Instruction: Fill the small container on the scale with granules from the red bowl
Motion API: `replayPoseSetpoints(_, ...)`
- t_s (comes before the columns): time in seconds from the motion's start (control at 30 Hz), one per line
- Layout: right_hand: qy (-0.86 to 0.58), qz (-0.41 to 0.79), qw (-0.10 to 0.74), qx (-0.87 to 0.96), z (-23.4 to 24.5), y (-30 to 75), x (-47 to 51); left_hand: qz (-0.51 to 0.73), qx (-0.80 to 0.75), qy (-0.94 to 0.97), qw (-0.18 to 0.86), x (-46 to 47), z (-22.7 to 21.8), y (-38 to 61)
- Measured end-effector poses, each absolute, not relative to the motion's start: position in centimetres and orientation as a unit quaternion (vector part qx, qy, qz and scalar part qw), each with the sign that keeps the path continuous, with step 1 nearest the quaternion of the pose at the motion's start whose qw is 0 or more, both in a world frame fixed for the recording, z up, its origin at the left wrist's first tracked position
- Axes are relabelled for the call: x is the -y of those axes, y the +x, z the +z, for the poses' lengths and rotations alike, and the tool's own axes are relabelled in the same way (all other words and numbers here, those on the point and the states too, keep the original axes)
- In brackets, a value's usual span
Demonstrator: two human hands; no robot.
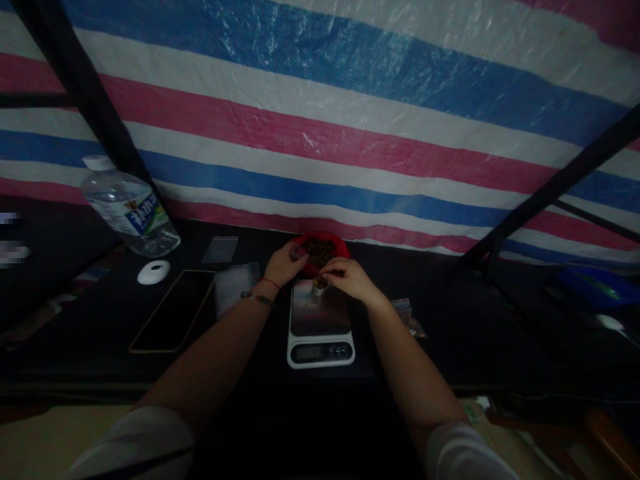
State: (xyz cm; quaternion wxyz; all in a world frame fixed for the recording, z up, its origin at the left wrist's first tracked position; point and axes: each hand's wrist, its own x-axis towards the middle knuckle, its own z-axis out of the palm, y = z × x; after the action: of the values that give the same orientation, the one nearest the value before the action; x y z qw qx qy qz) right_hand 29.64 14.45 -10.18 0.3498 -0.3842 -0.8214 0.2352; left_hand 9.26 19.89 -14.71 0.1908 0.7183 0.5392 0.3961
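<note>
A red bag (345, 248) full of small dark brown pieces lies at the back of the table, its mouth wide. My left hand (284, 265) curls its fingers round the bag's left rim. Just in front, a small cup (320, 288) with brown bits in it stands on the steel plate of a white digital kitchen scale (320, 317). My right hand (351, 280) is over the cup's right side, thumb and fingertips pinched together; whatever is between them is too small to make out. The scale's display (309, 352) is too dim to read.
Left of the scale lie clear plastic bags (235, 287), a smartphone (175, 312) and a white oval object (153, 272). A large water bottle (127, 210) stands behind them. A small filled zip bag (409, 317) is beside my right forearm. Dark frame bars (540, 193) slant at both sides.
</note>
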Motion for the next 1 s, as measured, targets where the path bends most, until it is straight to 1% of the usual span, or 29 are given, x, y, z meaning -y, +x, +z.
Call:
replayPoseSetpoints(0.23,-0.423,0.268,0.366,0.784,-11.0,29.5,-14.6,0.396,-0.541,0.719,0.186,-19.7,-14.5,9.3)
replayPoseSetpoints(0.43,-0.398,0.226,0.347,0.819,-10.5,29.6,-14.6,0.398,-0.544,0.712,0.196,-19.6,-14.4,9.4)
replayPoseSetpoints(0.53,-0.388,0.226,0.341,0.826,-10.4,29.8,-14.8,0.395,-0.55,0.709,0.195,-19.6,-14.4,9.4)
replayPoseSetpoints(0.67,-0.396,0.226,0.383,0.803,-11.1,30.1,-15.2,0.391,-0.547,0.715,0.191,-19.7,-14.4,9.3)
replayPoseSetpoints(0.8,-0.458,0.217,0.446,0.737,-11.5,30.5,-15.9,0.395,-0.552,0.709,0.193,-19.7,-14.6,9.4)
replayPoseSetpoints(1.0,-0.501,0.212,0.49,0.681,-11.1,30.9,-16.9,0.396,-0.538,0.719,0.19,-19.8,-14.8,9.2)
